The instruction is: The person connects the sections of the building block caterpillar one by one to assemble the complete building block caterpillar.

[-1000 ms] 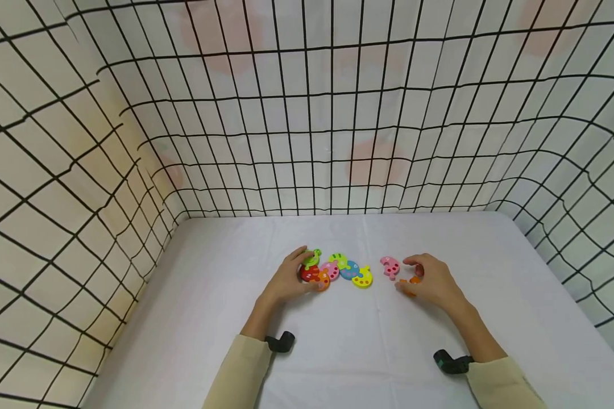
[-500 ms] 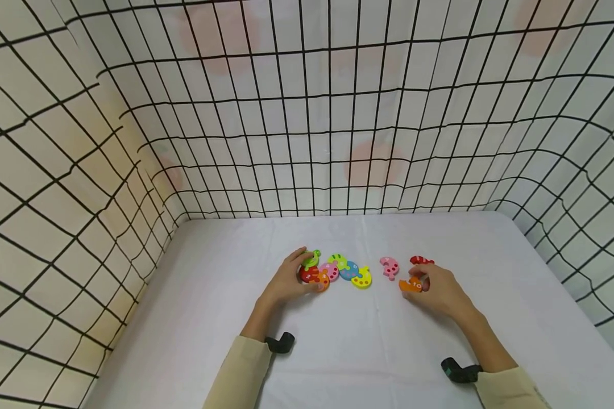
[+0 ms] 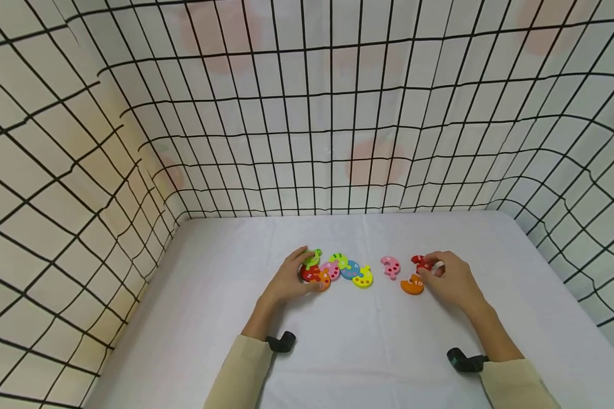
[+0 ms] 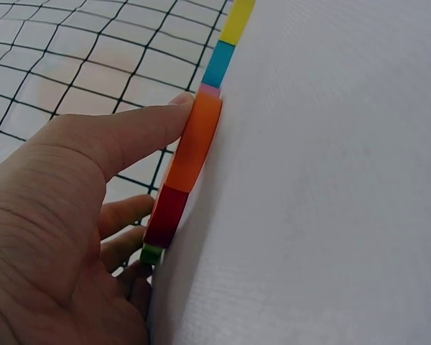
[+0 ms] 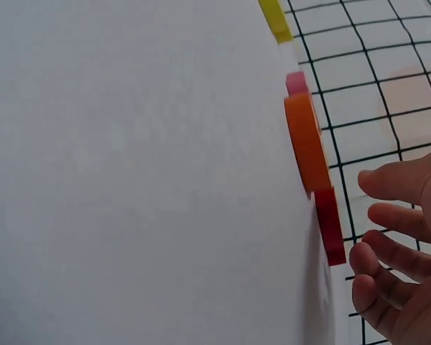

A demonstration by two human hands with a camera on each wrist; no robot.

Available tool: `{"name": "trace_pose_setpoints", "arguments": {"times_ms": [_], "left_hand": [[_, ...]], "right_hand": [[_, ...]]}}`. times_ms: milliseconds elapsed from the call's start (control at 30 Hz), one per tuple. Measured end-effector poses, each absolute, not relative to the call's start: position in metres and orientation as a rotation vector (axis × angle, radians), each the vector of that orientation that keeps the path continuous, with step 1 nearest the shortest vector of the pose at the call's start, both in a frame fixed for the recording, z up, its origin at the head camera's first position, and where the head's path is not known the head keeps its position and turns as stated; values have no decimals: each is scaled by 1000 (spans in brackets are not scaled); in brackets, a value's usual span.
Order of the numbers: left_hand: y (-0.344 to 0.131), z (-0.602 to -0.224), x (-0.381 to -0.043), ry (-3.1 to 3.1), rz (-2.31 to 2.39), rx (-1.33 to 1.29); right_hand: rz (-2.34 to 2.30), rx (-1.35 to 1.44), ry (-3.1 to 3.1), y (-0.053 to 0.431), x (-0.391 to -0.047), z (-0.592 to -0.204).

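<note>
In the head view, the left hand (image 3: 287, 276) rests at the left end of a joined row of colourful numbered puzzle pieces. Its straight thumb lies on the orange piece marked 3 (image 3: 324, 279), and its fingers reach over the green head-shaped piece (image 3: 313, 258). Between them sits the red piece marked 2 (image 3: 309, 274). The right hand (image 3: 451, 278) has its fingertips at a loose red piece (image 3: 419, 262), thumb and fingers apart. Just below that lies the orange piece marked 10 (image 3: 412, 285). The right wrist view shows the curled fingers (image 5: 379, 259) beside the red piece's edge.
The row continues right through pink (image 3: 331, 270), green (image 3: 340, 261), blue (image 3: 351, 270) and yellow (image 3: 363, 277) pieces. A loose pink piece (image 3: 390, 267) lies between the row and the right hand. Black grid netting (image 3: 332, 130) surrounds the white table (image 3: 337, 363).
The right hand has let go of the orange piece, which now lies flat with its 10 showing, and has moved up to the red piece. The left hand stays put.
</note>
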State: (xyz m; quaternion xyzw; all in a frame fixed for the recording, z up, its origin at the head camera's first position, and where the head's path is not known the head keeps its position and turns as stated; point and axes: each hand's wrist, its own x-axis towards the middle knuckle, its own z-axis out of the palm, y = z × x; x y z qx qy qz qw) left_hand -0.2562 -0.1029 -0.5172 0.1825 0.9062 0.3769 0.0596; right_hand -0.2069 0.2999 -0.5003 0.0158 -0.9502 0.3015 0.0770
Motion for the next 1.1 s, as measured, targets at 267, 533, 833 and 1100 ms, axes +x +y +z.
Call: {"name": "trace_pose_setpoints", "arguments": {"times_ms": [267,533,833,1100], "left_hand": [[-101,-518,-256,2749,1138,544],[-101,-516,-257,2764,1112,525],[-111,-517,-261,2784,1071,501],[-118,-517,-262,2753,1122,514]], "right_hand": [[845,108,-2954,313,-218,-504],[863,113,-2957,316,-218,-504],[893,90,-2962,316,-221,-509],[913,131,-2941,312,-221,-504]]}}
